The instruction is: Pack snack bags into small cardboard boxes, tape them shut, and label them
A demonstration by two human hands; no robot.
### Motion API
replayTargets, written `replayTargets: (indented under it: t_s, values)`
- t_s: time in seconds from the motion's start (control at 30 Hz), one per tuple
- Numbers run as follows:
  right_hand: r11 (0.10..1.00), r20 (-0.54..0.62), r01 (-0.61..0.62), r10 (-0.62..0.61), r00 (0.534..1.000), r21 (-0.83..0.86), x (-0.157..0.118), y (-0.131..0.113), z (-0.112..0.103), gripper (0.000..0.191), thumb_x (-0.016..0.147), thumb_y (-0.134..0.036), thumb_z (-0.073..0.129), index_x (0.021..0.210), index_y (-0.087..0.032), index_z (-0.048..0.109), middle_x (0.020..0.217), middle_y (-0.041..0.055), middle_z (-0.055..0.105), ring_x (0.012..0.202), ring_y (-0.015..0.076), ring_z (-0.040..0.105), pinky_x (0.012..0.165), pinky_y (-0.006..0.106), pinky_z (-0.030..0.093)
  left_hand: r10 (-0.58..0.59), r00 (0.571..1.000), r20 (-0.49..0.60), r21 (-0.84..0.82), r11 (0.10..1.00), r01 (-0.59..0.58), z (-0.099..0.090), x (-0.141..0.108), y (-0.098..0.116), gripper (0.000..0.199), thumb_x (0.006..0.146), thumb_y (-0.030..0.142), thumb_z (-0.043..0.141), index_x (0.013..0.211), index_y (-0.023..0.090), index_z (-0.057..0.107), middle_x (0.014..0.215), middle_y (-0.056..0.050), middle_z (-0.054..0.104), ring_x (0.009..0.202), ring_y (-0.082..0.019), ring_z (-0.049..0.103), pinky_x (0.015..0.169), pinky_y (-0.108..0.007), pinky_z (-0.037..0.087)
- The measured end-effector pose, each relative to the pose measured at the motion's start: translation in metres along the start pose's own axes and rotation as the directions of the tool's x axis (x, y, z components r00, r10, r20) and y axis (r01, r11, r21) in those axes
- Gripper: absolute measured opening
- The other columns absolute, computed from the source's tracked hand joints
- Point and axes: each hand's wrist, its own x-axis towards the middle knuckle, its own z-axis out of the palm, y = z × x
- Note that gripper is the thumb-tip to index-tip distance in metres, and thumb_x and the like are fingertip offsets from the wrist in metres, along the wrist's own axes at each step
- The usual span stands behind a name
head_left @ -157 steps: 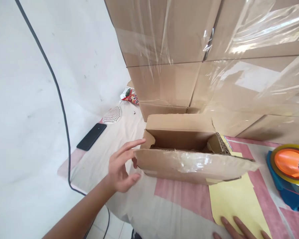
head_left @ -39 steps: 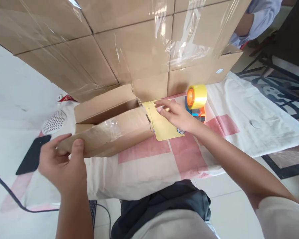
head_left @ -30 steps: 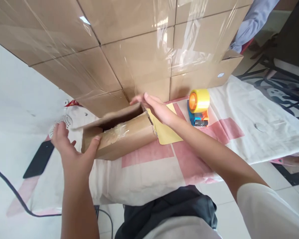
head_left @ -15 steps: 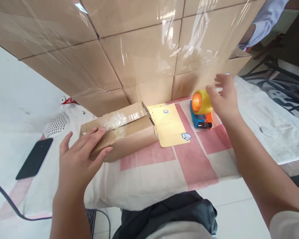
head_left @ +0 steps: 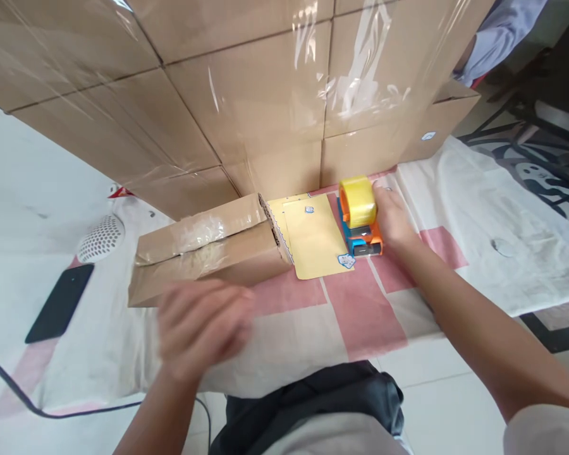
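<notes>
My right hand (head_left: 392, 213) is closed around the right side of a tape dispenser (head_left: 367, 243), blue and orange with a thick yellow tape roll (head_left: 360, 201) on it. The dispenser stands on the cloth-covered table, and my fingers are partly hidden behind the roll. Blurred by motion, my left hand (head_left: 206, 319) hangs in front of a long cardboard box (head_left: 237, 246) and looks apart from it; its fingers seem curled but are smeared. Clear tape runs along the top flaps of that box. Between box and dispenser lies a yellow paper sheet (head_left: 315, 237) with small stickers.
A tall stack of cardboard boxes (head_left: 251, 88) under clear wrap rises behind the table. To the left lie a black phone (head_left: 61, 303), a white perforated object (head_left: 102, 239) and a black cable (head_left: 76, 415). Another person's sleeve (head_left: 505, 41) shows at the upper right.
My right hand has come down onto the tape dispenser, which has shifted slightly left and turned. My left hand has let go of the cardboard box and moved right, toward me.
</notes>
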Motion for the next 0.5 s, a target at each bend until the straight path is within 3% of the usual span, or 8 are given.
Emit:
replayTargets:
  t_s: [0.07, 0.1, 0.13, 0.2, 0.23, 0.27, 0.33, 0.5]
  values:
    - [0.998, 0.001, -0.026, 0.026, 1.0, 0.065, -0.007, -0.003, 0.009, 0.059, 0.085, -0.078, 0.053, 0.07, -0.022, 0.051, 0.063, 0.0005, 0.054, 0.058, 0.0162, 0.058, 0.052, 0.03, 0.047, -0.169, 0.938, 0.303, -0.25, 0.936, 0.249, 0.029, 0.015, 0.033, 0.008, 0.082, 0.023, 0.067, 0.088, 0.028, 0.069, 0.072, 0.001, 0.074, 0.064, -0.017, 0.067, 0.062, -0.031, 0.045]
    - [0.996, -0.014, -0.02, 0.021, 1.0, 0.086, -0.011, -0.005, 0.014, 0.058, 0.085, -0.078, 0.054, 0.068, -0.022, 0.048, 0.063, 0.0, 0.052, 0.059, 0.0153, 0.056, 0.053, 0.03, 0.047, -0.285, 0.809, 0.514, -0.308, 0.819, 0.484, 0.045, 0.023, 0.046, 0.008, 0.086, 0.03, 0.066, 0.093, 0.027, 0.069, 0.073, 0.0, 0.074, 0.064, -0.016, 0.067, 0.062, -0.03, 0.046]
    - [0.996, -0.036, 0.0, 0.003, 0.999, 0.092, -0.015, -0.007, 0.018, 0.059, 0.086, -0.078, 0.052, 0.067, -0.022, 0.046, 0.063, -0.0005, 0.05, 0.059, 0.0144, 0.054, 0.053, 0.029, 0.046, -0.351, 0.629, 0.694, -0.317, 0.635, 0.705, 0.061, 0.03, 0.055, 0.016, 0.088, 0.038, 0.065, 0.098, 0.026, 0.068, 0.074, -0.001, 0.073, 0.065, -0.016, 0.066, 0.062, -0.029, 0.048]
    - [0.994, -0.098, 0.04, -0.03, 0.995, 0.1, -0.023, -0.013, 0.024, 0.059, 0.089, -0.077, 0.048, 0.066, -0.023, 0.041, 0.062, -0.0009, 0.045, 0.058, 0.0128, 0.049, 0.053, 0.029, 0.044, -0.3, 0.28, 0.912, -0.213, 0.235, 0.948, 0.09, 0.041, 0.062, 0.029, 0.088, 0.048, 0.065, 0.1, 0.021, 0.065, 0.073, -0.002, 0.072, 0.059, -0.014, 0.063, 0.057, -0.027, 0.047]
    - [0.992, -0.128, 0.061, -0.047, 0.991, 0.108, -0.026, -0.016, 0.026, 0.058, 0.091, -0.075, 0.046, 0.067, -0.023, 0.04, 0.063, -0.001, 0.044, 0.058, 0.0125, 0.047, 0.054, 0.029, 0.044, -0.237, 0.164, 0.958, -0.148, 0.085, 0.985, 0.102, 0.045, 0.061, 0.033, 0.088, 0.05, 0.064, 0.099, 0.019, 0.065, 0.073, -0.003, 0.072, 0.055, -0.013, 0.061, 0.053, -0.025, 0.045]
    - [0.99, -0.158, 0.085, -0.067, 0.985, 0.115, -0.029, -0.019, 0.026, 0.056, 0.094, -0.073, 0.043, 0.068, -0.023, 0.039, 0.063, -0.0009, 0.044, 0.058, 0.0125, 0.046, 0.055, 0.029, 0.045, -0.18, 0.095, 0.979, -0.099, -0.017, 0.995, 0.111, 0.049, 0.059, 0.035, 0.088, 0.05, 0.064, 0.098, 0.017, 0.065, 0.074, -0.004, 0.073, 0.05, -0.011, 0.058, 0.049, -0.024, 0.042]
    - [0.982, -0.225, 0.143, -0.113, 0.968, 0.122, -0.034, -0.025, 0.026, 0.051, 0.099, -0.067, 0.037, 0.072, -0.024, 0.04, 0.065, -0.0002, 0.046, 0.061, 0.0139, 0.048, 0.059, 0.032, 0.048, -0.126, 0.053, 0.991, -0.069, -0.131, 0.989, 0.123, 0.053, 0.053, 0.038, 0.089, 0.05, 0.064, 0.103, 0.015, 0.067, 0.077, -0.005, 0.073, 0.045, -0.008, 0.053, 0.044, -0.022, 0.036]
    - [0.986, -0.334, 0.165, -0.149, 0.931, 0.017, -0.039, -0.035, 0.021, 0.051, 0.102, -0.064, 0.029, 0.071, -0.025, 0.042, 0.066, 0.0045, 0.05, 0.077, 0.0223, 0.06, 0.068, 0.04, 0.054, -0.186, 0.131, 0.974, -0.186, -0.318, 0.93, 0.134, 0.056, 0.057, 0.05, 0.085, 0.061, 0.067, 0.102, 0.013, 0.072, 0.068, -0.003, 0.069, 0.041, -0.005, 0.042, 0.042, -0.021, 0.028]
